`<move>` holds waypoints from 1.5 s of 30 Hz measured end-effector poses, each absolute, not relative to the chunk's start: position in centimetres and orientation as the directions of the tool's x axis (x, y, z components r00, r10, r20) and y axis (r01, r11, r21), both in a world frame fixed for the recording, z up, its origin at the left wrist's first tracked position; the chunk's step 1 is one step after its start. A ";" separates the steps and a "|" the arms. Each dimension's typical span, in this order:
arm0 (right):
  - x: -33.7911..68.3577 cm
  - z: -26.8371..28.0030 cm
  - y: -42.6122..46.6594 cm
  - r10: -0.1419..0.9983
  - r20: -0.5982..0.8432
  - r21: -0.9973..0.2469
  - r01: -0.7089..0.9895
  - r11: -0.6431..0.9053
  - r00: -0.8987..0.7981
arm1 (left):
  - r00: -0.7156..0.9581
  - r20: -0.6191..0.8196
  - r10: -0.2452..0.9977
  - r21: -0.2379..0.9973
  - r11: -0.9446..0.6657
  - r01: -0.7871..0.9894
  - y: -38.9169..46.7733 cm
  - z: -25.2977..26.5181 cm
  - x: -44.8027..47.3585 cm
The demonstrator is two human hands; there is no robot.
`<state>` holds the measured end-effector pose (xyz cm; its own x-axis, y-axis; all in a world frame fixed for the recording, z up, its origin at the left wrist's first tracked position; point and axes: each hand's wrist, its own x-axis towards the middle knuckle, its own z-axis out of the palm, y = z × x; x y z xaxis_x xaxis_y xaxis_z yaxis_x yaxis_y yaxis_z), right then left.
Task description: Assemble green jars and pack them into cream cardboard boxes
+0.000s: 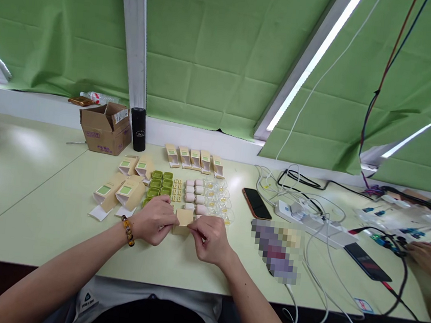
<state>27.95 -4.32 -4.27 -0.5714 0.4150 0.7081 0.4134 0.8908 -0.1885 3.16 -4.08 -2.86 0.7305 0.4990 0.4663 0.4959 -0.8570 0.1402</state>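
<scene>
Between my two hands is a small beige cardboard box (184, 219), close to the table's front side. My left hand (155, 220), with a beaded bracelet (127, 231) at the wrist, pinches its left edge. On the other edge, my right hand (210, 238) has thumb and fingers closed. Just beyond the hands stand rows of green square containers (154, 183), small yellowish pieces (176, 190), pale pink blocks (189, 198) and clear plastic pieces (219, 195). To the left lie several beige boxes with green panels (130, 193) and open white flaps.
More beige boxes (194, 159) line the back. A brown carton (105, 128) and black tumbler (138, 129) stand back left. Rightward are a phone (257, 204), a power strip (314, 224), tangled cables and another phone (368, 261). Another person's hand (426, 258) rests at far right.
</scene>
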 end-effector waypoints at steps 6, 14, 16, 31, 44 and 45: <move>28.7 -3.8 -4.5 0.497 0.652 -0.211 0.492 0.844 -0.573 | 0.586 0.584 0.562 0.083 -0.759 0.646 -3.6 -3.3 3.0; 29.5 -3.4 -3.9 0.702 0.520 -0.220 0.717 0.661 -0.487 | 0.495 0.542 0.679 0.186 -0.671 0.718 -3.5 -3.4 3.2; 29.8 -3.2 -3.8 0.713 0.549 -0.258 0.723 0.641 -0.436 | 0.461 0.572 0.678 0.214 -0.666 0.715 -3.4 -3.4 3.1; 30.0 -3.4 -3.3 0.703 0.576 -0.245 0.732 0.635 -0.417 | 0.450 0.563 0.694 0.280 -0.672 0.685 -3.7 -3.1 3.4; 30.1 -3.4 -3.2 0.638 0.725 -0.263 0.753 0.603 -0.258 | 0.671 0.271 0.690 0.351 -0.720 0.598 -5.0 -0.7 5.5; 30.0 -3.4 -3.2 0.638 0.724 -0.259 0.754 0.603 -0.262 | 0.667 0.260 0.698 0.354 -0.712 0.607 -5.0 -0.5 5.6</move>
<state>30.04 -3.20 -3.37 -0.2616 0.6380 0.7243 0.7543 0.6033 -0.2590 5.56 -5.00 -0.54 0.6670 0.6983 0.2598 0.6071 -0.7115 0.3538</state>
